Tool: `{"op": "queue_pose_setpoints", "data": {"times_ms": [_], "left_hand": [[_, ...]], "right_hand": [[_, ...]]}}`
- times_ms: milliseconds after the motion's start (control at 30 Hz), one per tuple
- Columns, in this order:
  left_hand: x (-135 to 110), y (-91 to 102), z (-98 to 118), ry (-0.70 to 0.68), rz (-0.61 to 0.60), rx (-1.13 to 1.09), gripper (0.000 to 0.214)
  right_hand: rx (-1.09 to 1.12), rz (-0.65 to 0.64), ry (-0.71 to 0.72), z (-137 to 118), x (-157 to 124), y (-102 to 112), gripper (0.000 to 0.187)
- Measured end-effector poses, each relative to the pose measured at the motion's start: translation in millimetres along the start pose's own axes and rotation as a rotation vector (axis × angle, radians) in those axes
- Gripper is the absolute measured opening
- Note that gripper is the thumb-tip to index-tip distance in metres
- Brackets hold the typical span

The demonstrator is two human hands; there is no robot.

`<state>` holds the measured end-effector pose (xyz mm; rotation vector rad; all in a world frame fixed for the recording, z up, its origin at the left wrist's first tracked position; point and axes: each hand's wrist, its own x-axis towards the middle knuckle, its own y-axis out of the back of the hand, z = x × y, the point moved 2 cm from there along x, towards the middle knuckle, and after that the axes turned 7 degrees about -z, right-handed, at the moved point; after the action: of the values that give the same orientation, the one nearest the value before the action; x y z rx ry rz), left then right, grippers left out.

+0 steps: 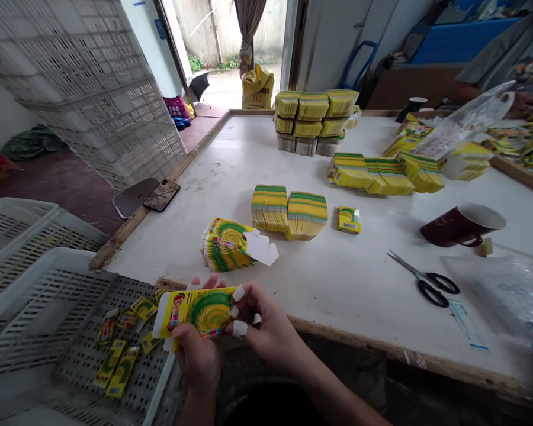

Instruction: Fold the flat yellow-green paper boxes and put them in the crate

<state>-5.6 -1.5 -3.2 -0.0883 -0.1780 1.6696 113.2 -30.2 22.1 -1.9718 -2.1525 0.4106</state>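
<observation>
A yellow and green printed carton (204, 310) is held between my two hands at the table's near edge. My left hand (198, 349) grips it from below, thumb across its front and fingers behind. At its right end, the taped fingers of my right hand (260, 313) pinch the carton. White flaps show at the left end. Just beyond lies a fanned stack of flat cartons (224, 245), one with its white inner flap turned out. Two bundles of flat cartons (288, 211) stand behind that, with a small filled box (349, 219) to their right.
A white plastic crate (160, 390) at lower left holds several small boxes (115, 361). On the table are scissors (426, 281), a dark mug (459, 225), a phone (161, 195), clear plastic (501, 296) and stacked carton bundles (315, 112). Another person (501, 71) is at the far right.
</observation>
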Motion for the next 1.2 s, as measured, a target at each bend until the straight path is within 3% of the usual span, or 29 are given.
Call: {"op": "queue_pose_setpoints", "data": {"times_ms": [133,233,433,633,733,833,1000,1100,1200], "left_hand": [[-1,-8.3,7,0.075,0.109,-0.258,0.068],[1,-9.4,7,0.084,0.057,-0.319,0.070],[-5,-9.9,3,0.139,-0.048,-0.479,0.053],[-8,-11.6,-1,0.150,-0.016,-0.445,0.051],[-6,-15.8,3,0.108,0.012,-0.429,0.056],[-7,-21.0,7,0.094,0.036,-0.442,0.053],[-11,-16.8,2,0.112,0.053,-0.419,0.059],[-13,-12.5,0,0.125,0.030,-0.451,0.053],[-13,-15.7,7,0.142,-0.040,-0.566,0.044]], "right_hand": [[0.099,0.000,-0.046,2,-1,1,0.042],[0.199,-0.006,-0.106,9,-1,0,0.045],[-0.050,0.144,0.064,16,-3,-8,0.035],[0.208,0.056,-0.089,15,-5,-7,0.036],[0.006,0.105,0.030,12,-10,-7,0.034],[-0.198,0.153,0.115,11,-15,-8,0.053],[0.027,0.055,0.001,13,-14,-8,0.053],[-0.066,0.087,0.093,11,-14,-7,0.051],[-0.144,0.049,0.132,10,-17,-9,0.060]]}}
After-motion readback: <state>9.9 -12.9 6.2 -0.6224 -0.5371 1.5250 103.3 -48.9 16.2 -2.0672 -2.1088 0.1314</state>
